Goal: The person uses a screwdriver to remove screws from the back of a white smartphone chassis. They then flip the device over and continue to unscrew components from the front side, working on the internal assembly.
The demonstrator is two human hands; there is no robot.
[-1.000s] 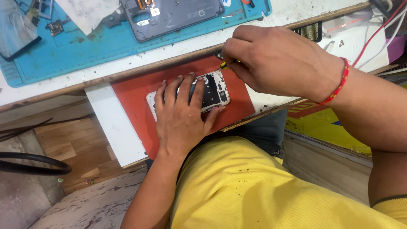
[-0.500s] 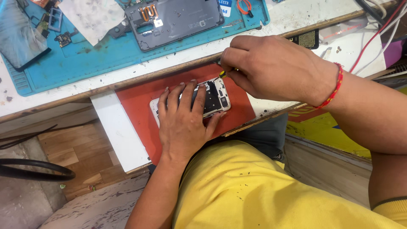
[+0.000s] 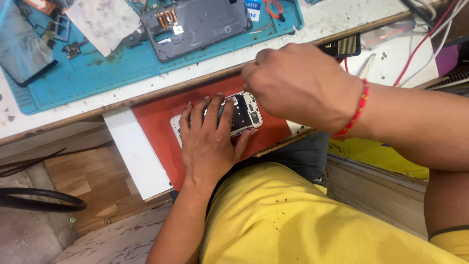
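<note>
Opened phone (image 3: 243, 113) is pinned flat on red mat (image 3: 161, 127) by spread left hand (image 3: 207, 142) fingers; right hand (image 3: 298, 83) fingers curled, grip hidden; steady downward pressure is best kept.

Left hand (image 3: 211, 142) flat, fingers (image 3: 213, 108) spread; right hand (image 3: 299, 84) raised in a loose fist.

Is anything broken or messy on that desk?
Yes. The phone under the left hand lies open, its insides showing. A grey back cover lies apart on the stained blue mat, with small loose parts scattered nearby.
</note>
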